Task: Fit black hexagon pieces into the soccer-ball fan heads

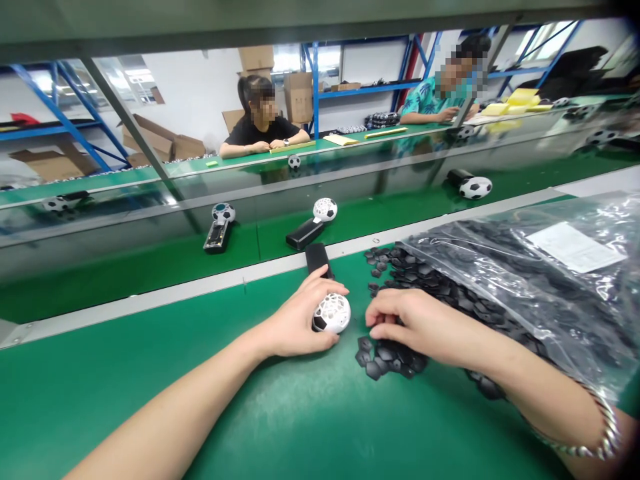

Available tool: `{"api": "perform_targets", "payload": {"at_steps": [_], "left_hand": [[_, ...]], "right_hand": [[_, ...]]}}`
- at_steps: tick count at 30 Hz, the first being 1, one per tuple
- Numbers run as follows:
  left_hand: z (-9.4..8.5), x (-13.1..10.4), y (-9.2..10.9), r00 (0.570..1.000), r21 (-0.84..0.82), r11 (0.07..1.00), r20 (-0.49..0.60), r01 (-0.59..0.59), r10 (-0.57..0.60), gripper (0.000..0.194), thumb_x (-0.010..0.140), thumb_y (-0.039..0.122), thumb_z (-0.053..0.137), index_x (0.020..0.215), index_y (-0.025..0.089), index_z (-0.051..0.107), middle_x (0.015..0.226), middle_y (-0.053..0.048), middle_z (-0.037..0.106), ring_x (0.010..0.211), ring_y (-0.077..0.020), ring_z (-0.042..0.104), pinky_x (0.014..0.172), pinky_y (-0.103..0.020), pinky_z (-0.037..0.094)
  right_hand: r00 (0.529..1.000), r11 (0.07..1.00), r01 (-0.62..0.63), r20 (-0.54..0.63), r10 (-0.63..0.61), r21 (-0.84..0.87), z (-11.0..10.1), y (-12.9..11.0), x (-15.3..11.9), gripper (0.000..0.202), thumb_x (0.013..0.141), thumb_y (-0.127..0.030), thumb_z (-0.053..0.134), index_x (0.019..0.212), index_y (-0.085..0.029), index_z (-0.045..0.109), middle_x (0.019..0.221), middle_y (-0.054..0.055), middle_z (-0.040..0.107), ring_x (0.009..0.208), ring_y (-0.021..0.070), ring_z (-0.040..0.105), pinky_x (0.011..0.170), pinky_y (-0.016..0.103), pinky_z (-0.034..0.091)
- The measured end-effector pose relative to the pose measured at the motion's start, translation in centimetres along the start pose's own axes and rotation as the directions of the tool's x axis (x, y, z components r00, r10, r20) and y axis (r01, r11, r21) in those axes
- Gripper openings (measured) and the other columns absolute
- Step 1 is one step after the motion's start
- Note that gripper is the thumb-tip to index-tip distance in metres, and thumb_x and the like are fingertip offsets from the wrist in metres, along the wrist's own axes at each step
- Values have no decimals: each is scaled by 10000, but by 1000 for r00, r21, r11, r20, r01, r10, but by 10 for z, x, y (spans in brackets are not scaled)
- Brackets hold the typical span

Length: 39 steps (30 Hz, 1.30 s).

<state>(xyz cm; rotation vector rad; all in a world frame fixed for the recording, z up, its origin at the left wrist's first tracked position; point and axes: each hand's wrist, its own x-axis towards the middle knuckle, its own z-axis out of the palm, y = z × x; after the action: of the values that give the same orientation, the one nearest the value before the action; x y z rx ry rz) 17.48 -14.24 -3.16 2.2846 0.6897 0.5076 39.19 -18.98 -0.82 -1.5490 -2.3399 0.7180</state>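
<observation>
Braided silver bracelet round right wrist, nearest camera. Left hand clamped on black-and-white football-patterned ball above green table; black handle part just beyond fingers, any join hidden. Right hand apart from ball, fingers curled over small black pieces; cannot tell whether it grips one. Clear plastic bag at right. Beyond, green belt bears similar ball-ended units.
</observation>
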Motion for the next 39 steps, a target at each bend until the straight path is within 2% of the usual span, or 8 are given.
{"api": "perform_targets", "payload": {"at_steps": [4, 8, 14, 17, 21, 26, 31, 39], "left_hand": [[-1, 0, 0, 1000, 7, 1000, 6, -1, 1, 579, 632, 154, 627, 1166, 251, 424, 1294, -64, 443, 1358, -277, 124, 1070, -509, 210], [0, 0, -1, 1000, 2, 1000, 7, -20, 20, 589, 625, 139, 630, 1166, 245, 422, 1292, -53, 443, 1360, -257, 123, 1086, -477, 201], [0, 0, -2, 999, 8, 999, 4, -38, 38, 596, 616, 119, 627, 1163, 233, 420, 1281, -52, 447, 1357, -234, 136, 1096, -451, 201], [0, 0, -2, 999, 5, 999, 0, -33, 33, 606, 613, 123, 633, 1170, 235, 419, 1287, -49, 444, 1355, -239, 141, 1093, -452, 207], [0, 0, -2, 1000, 0, 1000, -1, -28, 28, 614, 599, 113, 638, 1165, 229, 430, 1277, -42, 455, 1357, -236, 131, 1103, -429, 192], [2, 1, -5, 998, -10, 997, -3, -70, 70, 614, 592, 113, 625, 1162, 232, 431, 1260, -49, 463, 1351, -265, 142, 1096, -475, 171], [5, 1, -5, 990, -22, 990, 6, -139, 139, 617, 585, 114, 630, 1158, 235, 437, 1214, -44, 498, 1331, -270, 202, 1109, -464, 139], [7, 2, 1, 999, -49, 998, -27, -48, 47, 520, 635, 270, 718, 1103, 228, 494, 1190, -53, 532, 1337, -266, 198, 1098, -453, 176]], "right_hand": [[993, 988, 82, 100, -70, -127, 7, -14, -3, 136, 773, -132, 594, 832, -235, 662, 811, 8, 606, 757, 172, 574, 648, 256, 413], [984, 923, 160, 131, -120, -351, 18, -26, -5, 141, 769, -75, 577, 766, -196, 650, 747, 21, 611, 731, 190, 577, 621, 273, 411], [999, 809, 52, 41, -35, -586, 41, -40, -4, 184, 705, 1, 515, 776, -132, 622, 734, 91, 608, 645, 243, 578, 562, 331, 413], [1000, 883, -7, 20, 19, -469, 35, -30, -4, 203, 738, 2, 471, 780, -145, 603, 763, 82, 599, 661, 220, 577, 570, 313, 419], [995, 993, -1, -101, -11, -115, 14, -14, -6, 227, 864, -114, 389, 898, -209, 592, 853, 46, 603, 733, 178, 581, 619, 277, 431], [982, 978, 85, -179, -51, 192, 6, -20, -4, 159, 869, -233, 458, 844, -232, 615, 818, 10, 619, 745, 163, 577, 671, 274, 446], [978, 953, 144, -182, -96, 267, 12, -22, -1, 160, 846, -233, 500, 832, -222, 659, 814, 17, 631, 773, 168, 587, 711, 281, 448], [994, 928, 47, -105, -9, 369, 14, -17, 3, 97, 799, -211, 547, 707, -206, 579, 703, -18, 557, 655, 134, 516, 614, 245, 405]]}}
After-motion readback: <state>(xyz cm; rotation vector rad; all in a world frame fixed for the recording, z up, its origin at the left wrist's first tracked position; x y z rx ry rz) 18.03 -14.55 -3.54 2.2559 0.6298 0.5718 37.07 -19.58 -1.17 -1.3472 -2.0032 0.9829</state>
